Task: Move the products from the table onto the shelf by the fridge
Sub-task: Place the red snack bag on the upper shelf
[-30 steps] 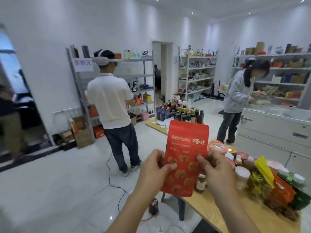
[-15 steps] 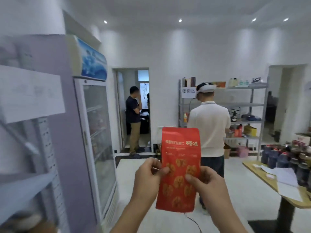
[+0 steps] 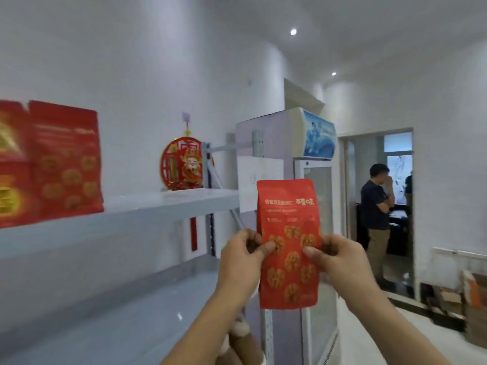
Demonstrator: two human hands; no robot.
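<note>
- Pouch [image 3: 288, 233] upright, printed face toward the camera, pinched at its side edges by left hand [image 3: 243, 255] and right hand [image 3: 340, 259], likely to keep it square for standing.
- Shelf [image 3: 168, 204] lies left, with matching pouches [image 3: 64, 159] at its near end; middle bare.
- Fridge [image 3: 297, 206] stands just behind; doorway far right.
</note>
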